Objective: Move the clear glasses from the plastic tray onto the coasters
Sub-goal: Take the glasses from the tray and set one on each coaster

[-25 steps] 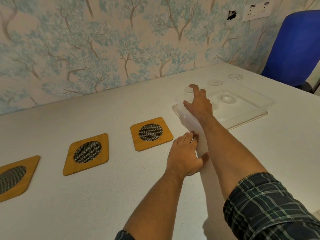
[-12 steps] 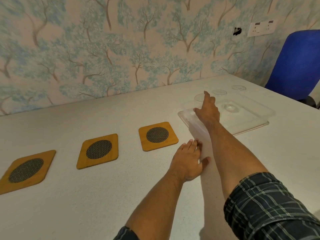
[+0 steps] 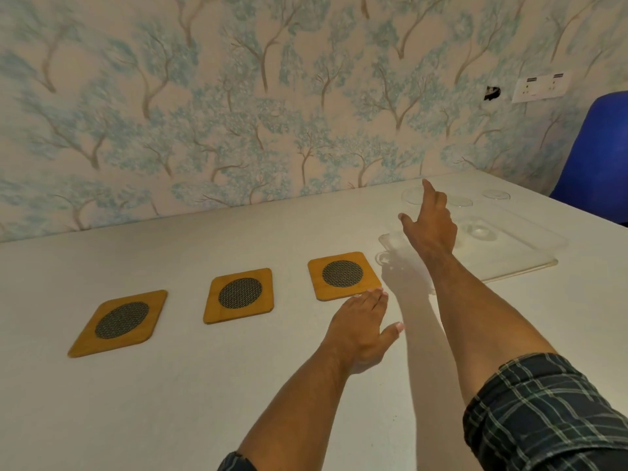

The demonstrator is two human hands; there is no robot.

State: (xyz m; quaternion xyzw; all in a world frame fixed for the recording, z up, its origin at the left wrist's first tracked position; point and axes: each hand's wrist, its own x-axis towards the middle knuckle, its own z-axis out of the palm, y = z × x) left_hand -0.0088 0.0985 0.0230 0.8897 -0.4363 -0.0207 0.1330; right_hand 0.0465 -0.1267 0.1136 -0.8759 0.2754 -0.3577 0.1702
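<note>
- Currently reaching: right hand (image 3: 430, 220) extended over the near-left corner of the clear plastic tray (image 3: 530, 266), fingers spread, index finger pointing toward the far-left glass (image 3: 413, 196) — nothing grasped.
- Judged purpose of the spread fingers: to close around the rim or wall of that glass from above.
- Left hand (image 3: 360, 326) laid flat, palm down, on the white table (image 3: 170, 402), fingertips at the near edge of the right coaster (image 3: 343, 275), holding nothing. Probably placed as a brace during the long reach across the body; contact with the coaster not clear enough to confirm.
- Glass positions: far-left glass just beyond the right index fingertip, partly hidden by it; middle glass (image 3: 459, 201) and right glass (image 3: 496, 194) further right, seen only as faint circular rims. A fourth round outline (image 3: 477, 230) lies nearer in the tray — glass or moulded feature, cannot tell.
- All three bamboo coasters with dark mesh centres are unoccupied: left coaster (image 3: 119, 322), centre coaster (image 3: 239, 295), right coaster. No glass moved yet.
- Handling note: clear glass against clear plastic gives poor edge contrast — likely risk of a misjudged grip or a knocked neighbour.
</note>
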